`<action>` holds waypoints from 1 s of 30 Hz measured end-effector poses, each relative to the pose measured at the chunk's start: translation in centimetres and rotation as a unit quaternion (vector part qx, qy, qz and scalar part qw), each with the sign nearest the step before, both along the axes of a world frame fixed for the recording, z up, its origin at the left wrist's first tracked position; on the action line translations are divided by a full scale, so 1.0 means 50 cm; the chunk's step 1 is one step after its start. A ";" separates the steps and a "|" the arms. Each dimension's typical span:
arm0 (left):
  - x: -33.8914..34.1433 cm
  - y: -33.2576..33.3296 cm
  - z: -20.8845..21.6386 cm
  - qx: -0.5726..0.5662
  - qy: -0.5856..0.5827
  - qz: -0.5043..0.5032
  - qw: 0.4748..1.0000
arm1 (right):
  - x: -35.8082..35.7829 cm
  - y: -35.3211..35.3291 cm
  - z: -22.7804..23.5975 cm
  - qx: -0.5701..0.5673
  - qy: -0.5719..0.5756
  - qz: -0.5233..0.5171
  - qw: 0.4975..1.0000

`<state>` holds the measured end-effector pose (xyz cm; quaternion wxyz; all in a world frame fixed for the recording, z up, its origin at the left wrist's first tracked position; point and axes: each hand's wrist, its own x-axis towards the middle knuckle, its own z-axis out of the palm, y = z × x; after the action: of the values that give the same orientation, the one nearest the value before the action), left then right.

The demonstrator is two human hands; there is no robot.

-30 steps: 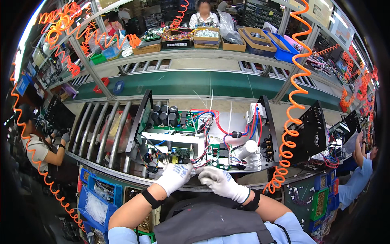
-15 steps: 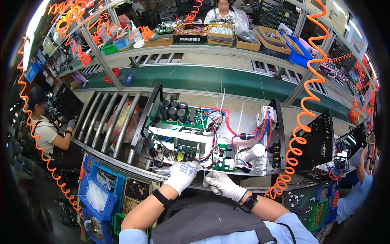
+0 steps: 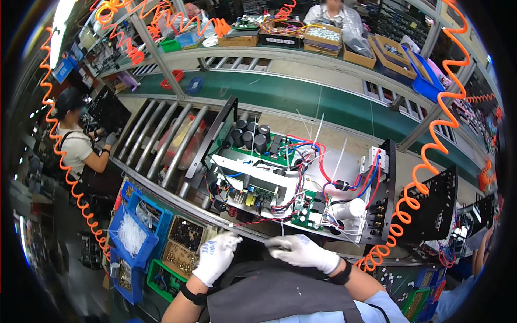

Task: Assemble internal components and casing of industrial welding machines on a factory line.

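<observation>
An open electronics chassis [image 3: 301, 177] lies on the line in front of me, with green circuit boards, black capacitors [image 3: 260, 144] and red and blue wires inside. My left hand [image 3: 217, 254], in a white glove, is off the front edge at left, fingers curled together; whatever they hold is too small to make out. A twisted red and black wire [image 3: 258, 221] runs along the chassis front and ends just above that hand. My right hand [image 3: 304, 253], also gloved, is below the front edge with bent fingers; what is in them is hidden. White cable-tie tails [image 3: 338, 157] stick up from the wiring.
Metal rollers [image 3: 167, 134] lie left of the chassis. Blue bins [image 3: 132, 237], a green bin [image 3: 168, 280] and boxes of small screws [image 3: 180, 258] stand at lower left. An orange coiled hose [image 3: 425, 177] hangs at right, near another black chassis [image 3: 431, 207]. A co-worker [image 3: 78, 140] is at left.
My view has turned, shifting the scene rightward. Both hands have drawn back from the chassis front toward me, the left one also moving left. The twisted wire now shows along the front.
</observation>
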<state>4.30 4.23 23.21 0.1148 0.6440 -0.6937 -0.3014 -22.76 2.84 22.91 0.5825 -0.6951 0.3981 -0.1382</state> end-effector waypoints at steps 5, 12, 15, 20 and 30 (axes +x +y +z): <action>-0.019 0.034 -0.074 -0.003 0.071 -0.013 0.997 | 0.066 -0.046 -0.019 -0.055 0.037 -0.119 0.991; -0.058 -0.132 -0.160 0.023 0.266 0.007 0.964 | 0.079 -0.024 -0.030 0.046 0.075 -0.245 0.966; -0.023 -0.138 -0.163 0.116 0.312 0.000 0.943 | 0.093 -0.027 -0.019 0.106 -0.059 -0.321 0.939; 0.050 -0.125 -0.112 0.265 0.333 -0.071 0.902 | 0.115 -0.001 0.032 0.013 0.051 -0.312 0.949; 0.014 -0.114 -0.043 0.328 0.416 -0.159 0.833 | 0.154 -0.024 0.057 -0.196 -0.023 -0.226 0.954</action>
<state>5.00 -1.45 21.08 0.1250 0.3382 -0.5342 -0.7646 -15.04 1.66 25.74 0.3976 -0.6837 0.4966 -0.3576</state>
